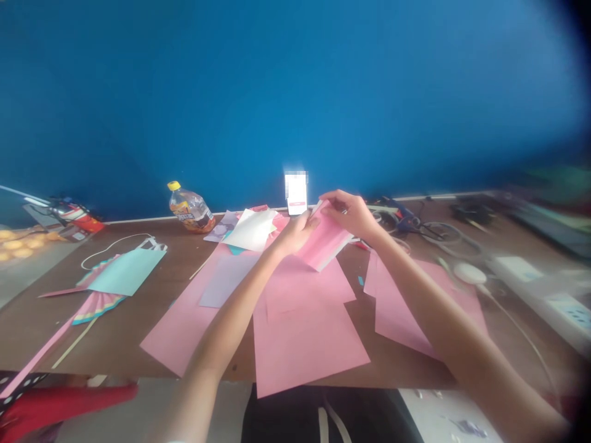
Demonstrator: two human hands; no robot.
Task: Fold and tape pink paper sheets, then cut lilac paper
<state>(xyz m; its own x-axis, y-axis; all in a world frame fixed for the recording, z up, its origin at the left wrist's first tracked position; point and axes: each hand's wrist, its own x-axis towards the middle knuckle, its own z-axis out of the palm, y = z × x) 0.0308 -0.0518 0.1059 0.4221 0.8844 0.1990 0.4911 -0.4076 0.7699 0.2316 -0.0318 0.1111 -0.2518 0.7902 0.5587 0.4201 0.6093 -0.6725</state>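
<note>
Item: one white-edged pink paper [323,241], raised above the pink sheets [305,347], near the lit phone [297,194]. Our left hand [297,234]: grasping its left side. Our right hand [348,213]: pinching its top edge. Handling: we should keep edges aligned, fingers light against stray creases. Surroundings: yellow-capped bottle [190,209], left; tangled cables [438,235], right. Obstruction: loose sheets crowd our space beneath.

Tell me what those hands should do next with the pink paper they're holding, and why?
Maybe the right hand should slide its fingertips gently along the top edge of the held pink paper to even it. Its fingers are at that edge, the left hand grips the side, and a pale border shows along the lower right.
</note>
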